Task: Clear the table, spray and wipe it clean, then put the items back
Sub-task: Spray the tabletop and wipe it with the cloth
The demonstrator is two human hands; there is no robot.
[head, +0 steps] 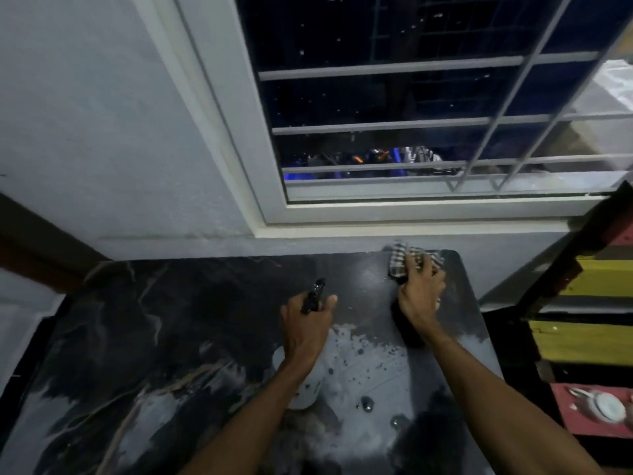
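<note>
A black marble-patterned table (154, 320) fills the lower part of the view, wet with droplets and glare near its middle. My left hand (305, 329) grips a white spray bottle (308, 382) with a black nozzle pointing toward the wall. My right hand (419, 289) presses a checked cloth (404, 258) flat on the table's far right corner, close to the wall.
A white wall and a barred window (411, 114) stand right behind the table. To the right is a striped yellow, black and red piece of furniture (582, 337) with a white teapot-like dish (603, 407) on a red surface. A brown edge (34, 241) runs at far left.
</note>
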